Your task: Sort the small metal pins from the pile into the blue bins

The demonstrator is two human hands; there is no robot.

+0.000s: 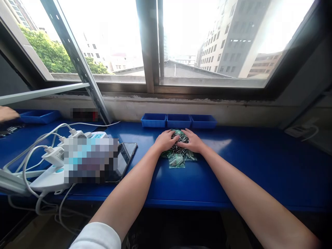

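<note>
A pile of small clear-and-green plastic bags with thin metal pieces (177,160) lies on the blue tabletop (186,186). The exact kind of metal piece is too small to tell. My left hand (165,141) rests against the pile's left side, fingers stretched over it and thumb pointing inward. From the right, my right hand (193,141) touches the same pile, its fingers apart. Neither hand is closed around a bag. Part of the pile is hidden under my fingers. Just behind the hands stand three blue bins (178,121) in a row.
To the left are a white power strip (49,178) with chargers and cables, and a dark phone or tablet (124,160). A metal shelf post (80,58) rises beside them. Another person's hand (9,114) shows at the far left, near a blue tray (38,117). Windows line the back.
</note>
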